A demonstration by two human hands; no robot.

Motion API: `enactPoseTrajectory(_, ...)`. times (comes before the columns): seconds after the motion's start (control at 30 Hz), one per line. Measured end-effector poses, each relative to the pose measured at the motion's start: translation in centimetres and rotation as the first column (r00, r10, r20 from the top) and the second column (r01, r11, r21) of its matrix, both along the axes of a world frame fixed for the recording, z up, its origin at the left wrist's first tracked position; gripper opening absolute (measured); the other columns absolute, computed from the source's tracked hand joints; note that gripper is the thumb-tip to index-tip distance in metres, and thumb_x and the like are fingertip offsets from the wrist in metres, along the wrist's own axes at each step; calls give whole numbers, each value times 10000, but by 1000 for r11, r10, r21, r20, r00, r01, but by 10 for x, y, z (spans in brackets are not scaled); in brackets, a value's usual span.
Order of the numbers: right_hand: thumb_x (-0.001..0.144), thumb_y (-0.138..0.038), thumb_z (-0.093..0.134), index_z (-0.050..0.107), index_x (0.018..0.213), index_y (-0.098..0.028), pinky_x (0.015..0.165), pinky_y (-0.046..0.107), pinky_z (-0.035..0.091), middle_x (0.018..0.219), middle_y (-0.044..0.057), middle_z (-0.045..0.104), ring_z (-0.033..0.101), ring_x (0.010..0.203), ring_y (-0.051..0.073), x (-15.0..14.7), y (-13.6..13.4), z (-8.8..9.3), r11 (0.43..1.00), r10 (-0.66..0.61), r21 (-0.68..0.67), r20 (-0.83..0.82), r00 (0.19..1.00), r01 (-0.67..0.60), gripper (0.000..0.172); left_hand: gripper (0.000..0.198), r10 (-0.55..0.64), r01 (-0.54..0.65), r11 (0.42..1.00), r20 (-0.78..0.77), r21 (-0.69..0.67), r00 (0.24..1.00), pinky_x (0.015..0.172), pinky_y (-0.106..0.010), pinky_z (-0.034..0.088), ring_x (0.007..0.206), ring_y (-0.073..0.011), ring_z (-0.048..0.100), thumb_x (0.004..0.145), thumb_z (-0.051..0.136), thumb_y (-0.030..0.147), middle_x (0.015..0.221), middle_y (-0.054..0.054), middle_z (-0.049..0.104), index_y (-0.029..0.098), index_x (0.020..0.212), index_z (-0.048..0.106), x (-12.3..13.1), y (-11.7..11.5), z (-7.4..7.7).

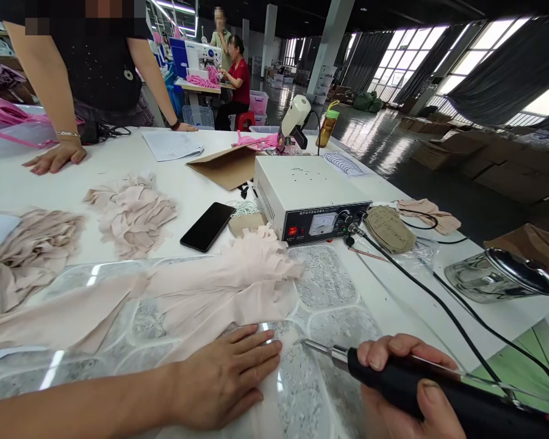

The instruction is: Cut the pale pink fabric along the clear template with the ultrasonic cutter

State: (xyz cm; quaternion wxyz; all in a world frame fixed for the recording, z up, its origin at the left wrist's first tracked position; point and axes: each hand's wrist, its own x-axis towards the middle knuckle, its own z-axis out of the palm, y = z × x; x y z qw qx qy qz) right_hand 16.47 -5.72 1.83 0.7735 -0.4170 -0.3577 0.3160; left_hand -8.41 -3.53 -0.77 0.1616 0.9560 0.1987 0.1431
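My left hand [226, 378] lies flat, fingers stretched out, pressing thin beige fabric [192, 292] onto a clear plastic sheet [327, 286] with a grey and white pattern. My right hand [407, 378] is wrapped round a black-handled ultrasonic cutter [341, 356]. Its metal tip points left, just right of my left fingertips, over the edge of a pale fabric piece. I cannot tell whether the tip touches it. The far end of the fabric is bunched into loose strips. A black cable [421, 292] runs from the tool area to a white generator box [315, 189].
Beige fabric piles [132, 213] and a black phone [207, 227] lie at the left and middle. Brown card patterns [390, 228] and a shiny metal canister [476, 277] stand right. Across the white table, a person's hand [59, 155] rests on it. Others sit and stand behind.
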Motion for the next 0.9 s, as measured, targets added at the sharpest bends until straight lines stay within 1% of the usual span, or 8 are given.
enactPoseTrajectory(0.2,806,-269,512,532,855,-247,508,295,465,799,-21,462,494,557,118,-7,5,1,1000,-14,-19,-51,999,13,57,511,-3,3,1000,-15,0,1000,1179,-477,345,1381,-312,450,984,514,211,1477,-139,486,100,1471,408,0,0,-1)
enactPoseTrajectory(0.37,824,-282,504,523,860,-249,508,292,458,802,-20,456,494,560,117,-9,7,1,1000,-1,-8,-7,1000,1,53,519,1,-1,1000,16,-5,1000,1177,-476,347,1380,-306,453,978,525,211,1468,-139,497,107,1472,408,1,0,0)
enactPoseTrajectory(0.47,831,-278,504,517,869,-250,517,291,469,805,-25,448,502,564,114,-9,7,0,1000,14,-1,8,1000,-14,49,487,-7,7,1000,-16,18,1000,1173,-468,351,1370,-312,463,984,516,217,1473,-140,491,84,1446,436,1,1,1)
enactPoseTrajectory(0.57,820,-267,525,528,869,-246,515,289,481,807,-22,467,512,564,112,-10,8,0,1000,17,3,-9,1000,-17,54,474,-7,8,999,-36,31,999,1180,-455,337,1370,-308,463,996,505,236,1478,-129,487,87,1441,442,0,1,1)
enactPoseTrajectory(0.7,795,-267,573,545,839,-234,496,285,482,780,-25,497,519,544,111,-11,11,1,998,33,48,-7,999,-33,62,463,-6,8,999,-47,40,999,1185,-450,327,1378,-297,455,1013,483,254,1484,-123,481,97,1446,441,0,1,2)
enactPoseTrajectory(0.9,779,-244,595,572,823,-226,483,281,472,741,-28,524,522,528,115,-10,14,2,995,62,81,-14,998,-60,53,438,-12,17,997,-59,76,998,1163,-454,358,1359,-306,476,1036,445,276,1473,-131,493,65,1418,471,0,2,4)
